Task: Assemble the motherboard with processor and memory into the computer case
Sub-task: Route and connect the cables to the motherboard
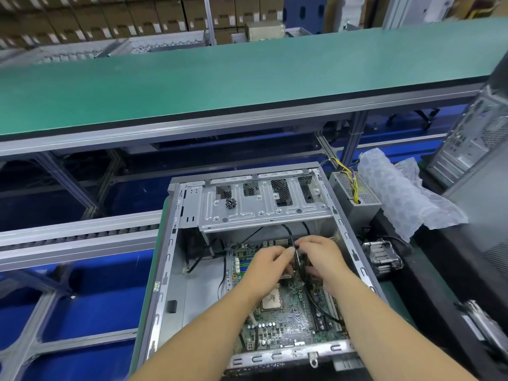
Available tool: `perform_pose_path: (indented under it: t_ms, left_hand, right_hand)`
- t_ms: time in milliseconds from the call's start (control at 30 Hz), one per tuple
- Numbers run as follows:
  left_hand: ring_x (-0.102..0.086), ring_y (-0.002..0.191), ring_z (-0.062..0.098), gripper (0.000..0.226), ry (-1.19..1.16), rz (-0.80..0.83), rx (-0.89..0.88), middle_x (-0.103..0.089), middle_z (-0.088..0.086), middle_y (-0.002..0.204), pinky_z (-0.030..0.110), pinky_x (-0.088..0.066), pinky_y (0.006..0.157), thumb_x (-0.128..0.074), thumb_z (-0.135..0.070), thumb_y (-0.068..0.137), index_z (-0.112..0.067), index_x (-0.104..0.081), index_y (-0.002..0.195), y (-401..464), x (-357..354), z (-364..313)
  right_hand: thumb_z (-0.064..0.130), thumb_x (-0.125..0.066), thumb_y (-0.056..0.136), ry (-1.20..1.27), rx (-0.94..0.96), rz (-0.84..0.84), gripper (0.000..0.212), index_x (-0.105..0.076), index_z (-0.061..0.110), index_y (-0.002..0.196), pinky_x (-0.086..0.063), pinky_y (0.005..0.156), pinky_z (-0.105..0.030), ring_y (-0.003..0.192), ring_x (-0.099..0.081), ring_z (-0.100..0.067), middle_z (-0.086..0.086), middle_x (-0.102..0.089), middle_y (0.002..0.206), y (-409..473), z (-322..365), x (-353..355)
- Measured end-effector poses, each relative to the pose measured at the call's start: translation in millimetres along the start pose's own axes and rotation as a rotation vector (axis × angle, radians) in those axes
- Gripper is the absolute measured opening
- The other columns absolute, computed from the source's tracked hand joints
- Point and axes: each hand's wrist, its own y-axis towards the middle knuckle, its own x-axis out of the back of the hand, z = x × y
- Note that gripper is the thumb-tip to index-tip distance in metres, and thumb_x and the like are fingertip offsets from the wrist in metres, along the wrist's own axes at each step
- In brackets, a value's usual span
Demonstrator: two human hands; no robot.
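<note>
While the open computer case (176,270) lay on its side on the green-edged bench, I worked both hands over the motherboard (286,320) already seated in its floor. My left hand (268,266) and right hand (320,257) met near the board's far end, fingers curled together around a black cable (289,235) and what looked like a dark upright part between them; whether that was a memory stick, I could not tell. The processor (271,298) sat bare in its socket just behind my left wrist, no cooler on it yet, which I judged left room to route wiring first. A small heap of screws (231,203) rested on the drive cage (264,204), kept close for fastening. Outside the case on my right stood the power supply (354,193) with its yellow leads, bubble wrap (406,199), and a finned cooler (380,257), presumably staged for later steps. A small green label on the case's near-left rim was too blurred to read; no other writing was legible.
</note>
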Motion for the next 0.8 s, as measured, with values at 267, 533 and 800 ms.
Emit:
perform_pose_path:
  t_ms: [267, 533, 800]
  left_hand:
    - [-0.064, 0.071, 0.016, 0.011, -0.216, 0.055, 0.176, -0.069, 0.005, 0.078, 0.029, -0.053, 0.065, -0.071, -0.021, 0.092, -0.011, -0.066, 0.094, 4.1, -11.5, -2.5]
    - [-0.055, 0.068, 0.019, 0.016, -0.239, 0.027, 0.231, -0.055, -0.003, 0.063, 0.027, -0.048, 0.058, -0.059, -0.009, 0.091, -0.016, -0.056, 0.078, 6.2, -17.1, -6.6]
    - [-0.055, 0.067, 0.02, 0.012, -0.478, -0.002, 0.23, -0.064, 0.009, 0.075, 0.03, -0.049, 0.059, -0.044, -0.001, 0.095, -0.01, -0.051, 0.091, 7.6, -3.0, -6.4]
  right_hand:
    - [-0.001, -0.054, 0.089, -0.144, 0.055, -0.108, 0.024, -0.057, 0.018, 0.103, -0.054, 0.067, -0.04, 0.076, -0.064, -0.021, -0.007, -0.068, 0.088, 4.4, -3.2, -1.1]
    - [-0.003, -0.054, 0.09, -0.103, 0.046, -0.105, 0.021, -0.069, 0.011, 0.095, -0.048, 0.065, -0.033, 0.064, -0.057, -0.017, -0.005, -0.07, 0.074, 12.3, -7.2, -3.3]
    - [0.004, -0.053, 0.095, -0.089, 0.063, -0.204, 0.02, -0.067, 0.018, 0.088, -0.041, 0.058, -0.029, 0.059, -0.051, -0.018, -0.005, -0.068, 0.073, 11.9, -7.3, 1.4]
